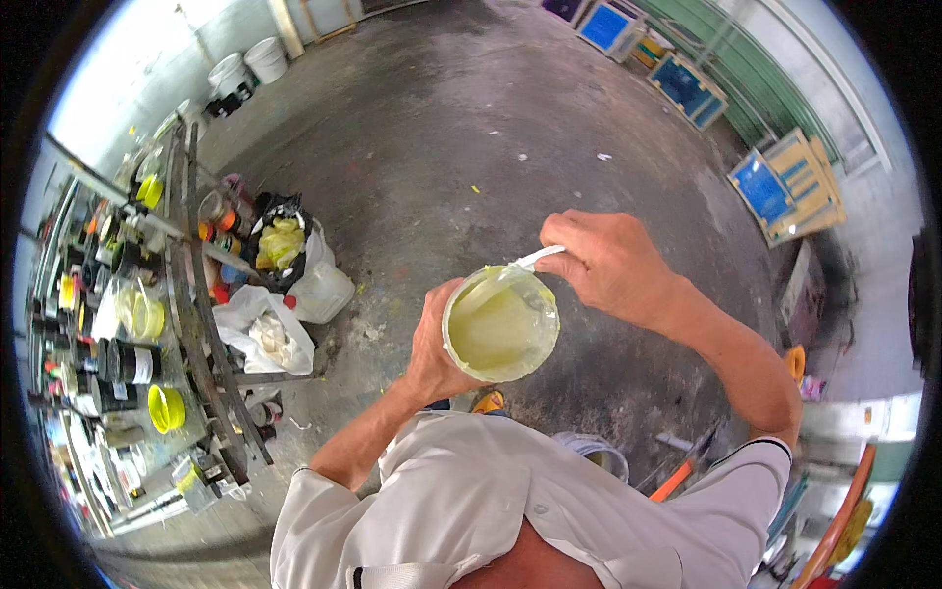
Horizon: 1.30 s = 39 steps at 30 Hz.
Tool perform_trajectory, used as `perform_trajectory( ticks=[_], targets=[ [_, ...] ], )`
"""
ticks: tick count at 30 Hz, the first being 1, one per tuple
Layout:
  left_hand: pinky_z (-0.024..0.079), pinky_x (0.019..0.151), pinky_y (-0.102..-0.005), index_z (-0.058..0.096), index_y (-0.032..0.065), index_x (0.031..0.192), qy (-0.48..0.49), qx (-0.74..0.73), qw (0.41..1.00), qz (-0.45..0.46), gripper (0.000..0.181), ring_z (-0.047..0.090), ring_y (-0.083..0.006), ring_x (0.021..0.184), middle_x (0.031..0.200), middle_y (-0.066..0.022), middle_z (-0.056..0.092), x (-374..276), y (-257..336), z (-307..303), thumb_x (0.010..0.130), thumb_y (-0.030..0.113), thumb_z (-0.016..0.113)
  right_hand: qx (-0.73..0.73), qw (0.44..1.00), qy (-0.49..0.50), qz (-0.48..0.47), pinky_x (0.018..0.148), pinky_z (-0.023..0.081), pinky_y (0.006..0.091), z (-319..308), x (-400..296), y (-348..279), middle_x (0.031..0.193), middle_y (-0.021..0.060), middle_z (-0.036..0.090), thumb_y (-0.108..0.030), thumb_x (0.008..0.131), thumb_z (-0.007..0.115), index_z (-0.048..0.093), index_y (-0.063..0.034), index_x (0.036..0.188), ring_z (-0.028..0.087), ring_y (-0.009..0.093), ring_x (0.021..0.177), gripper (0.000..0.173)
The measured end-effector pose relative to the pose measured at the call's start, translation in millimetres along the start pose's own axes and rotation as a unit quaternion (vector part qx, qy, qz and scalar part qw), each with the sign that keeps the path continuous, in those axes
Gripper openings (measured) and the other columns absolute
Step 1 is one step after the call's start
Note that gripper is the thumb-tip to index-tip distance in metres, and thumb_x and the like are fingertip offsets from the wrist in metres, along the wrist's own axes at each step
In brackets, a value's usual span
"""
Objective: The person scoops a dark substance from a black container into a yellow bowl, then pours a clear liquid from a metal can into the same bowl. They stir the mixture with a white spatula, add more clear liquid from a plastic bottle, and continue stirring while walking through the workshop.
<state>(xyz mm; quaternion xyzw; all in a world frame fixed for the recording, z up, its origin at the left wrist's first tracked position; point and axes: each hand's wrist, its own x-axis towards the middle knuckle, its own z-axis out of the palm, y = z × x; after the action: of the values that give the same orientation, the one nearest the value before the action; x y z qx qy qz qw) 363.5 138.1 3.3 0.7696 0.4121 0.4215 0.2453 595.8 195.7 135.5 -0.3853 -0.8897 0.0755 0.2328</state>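
A translucent plastic tub (508,331) with pale yellow-green residue on its wall and rim is held in front of my chest, its mouth facing up. My left hand (434,342) wraps around the tub's left side; part of its fingers is hidden behind the tub. Between the thumb and fingers of my right hand (607,265) is the end of a white plastic stirrer or scraper (541,256). Its other end reaches over the rim and down inside the tub, along the upper left wall.
At left, a metal-framed rack (195,294) holds jars and yellow tubs (166,408). Bags (265,331) and a plastic jug (322,291) stand beside it on the concrete floor. A bucket (600,453) is near my body. Framed screens (791,191) lean at the right wall.
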Motion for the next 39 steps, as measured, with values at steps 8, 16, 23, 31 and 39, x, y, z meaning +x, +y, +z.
perform_trajectory(
  ticks=[8, 16, 23, 31, 39],
  targets=[
    [0.045, 0.104, -0.0465, 0.052, 0.0069, 0.138, 0.106, -0.01, 0.991, -0.082, 0.099, 0.054, -0.0339, 0.123, 0.134, -0.0143, 0.057, 62, -86, -32, 0.05, 0.022, 0.096, -0.159, 0.976, -0.08, -0.124, 0.052, 0.05, 0.0407, -13, 115, 36, 0.072, 0.0068, 0.062, -0.008, 0.081, 0.066, 0.062, -0.0076, 0.096, 0.067, 0.027, 0.064, 0.016],
    [0.046, 0.104, -0.0483, 0.038, 0.0075, 0.144, 0.18, -0.037, 0.983, -0.031, 0.113, 0.045, -0.0372, 0.131, 0.14, -0.0163, 0.049, 151, -187, -53, 0.05, 0.022, 0.099, 0.054, 0.973, -0.215, 0.06, 0.051, 0.045, 0.0348, 17, 214, 60, 0.063, 0.0079, 0.062, -0.007, 0.091, 0.062, 0.068, -0.003, 0.101, 0.057, 0.021, 0.051, 0.012],
    [0.046, 0.106, -0.0471, 0.038, 0.0046, 0.144, 0.2, -0.04, 0.969, -0.14, 0.111, 0.049, -0.0362, 0.13, 0.14, -0.0176, 0.049, 195, -254, -87, 0.052, 0.026, 0.096, 0.234, 0.942, -0.174, 0.166, 0.052, 0.046, 0.0346, 79, 334, 94, 0.065, 0.0106, 0.064, -0.006, 0.091, 0.064, 0.065, -0.0008, 0.097, 0.062, 0.021, 0.056, 0.009],
    [0.046, 0.107, -0.0428, 0.04, 0.0006, 0.142, 0.342, -0.104, 0.916, -0.184, 0.108, 0.058, -0.0284, 0.124, 0.135, -0.0161, 0.056, 268, -314, -107, 0.053, 0.026, 0.094, 0.015, 0.967, -0.104, -0.234, 0.053, 0.051, 0.0387, 111, 462, 181, 0.074, 0.0111, 0.065, -0.002, 0.087, 0.063, 0.065, -0.0042, 0.1, 0.066, 0.026, 0.058, 0.013],
    [0.047, 0.106, -0.0417, 0.036, 0.0022, 0.144, 0.383, 0.018, 0.901, -0.203, 0.113, 0.057, -0.0272, 0.125, 0.137, -0.0142, 0.054, 369, -375, -113, 0.051, 0.024, 0.096, 0.332, 0.894, -0.301, -0.024, 0.053, 0.046, 0.0292, 143, 575, 269, 0.067, 0.0102, 0.064, 0.002, 0.096, 0.052, 0.068, -0.0001, 0.103, 0.058, 0.014, 0.054, 0.018]
  ],
)
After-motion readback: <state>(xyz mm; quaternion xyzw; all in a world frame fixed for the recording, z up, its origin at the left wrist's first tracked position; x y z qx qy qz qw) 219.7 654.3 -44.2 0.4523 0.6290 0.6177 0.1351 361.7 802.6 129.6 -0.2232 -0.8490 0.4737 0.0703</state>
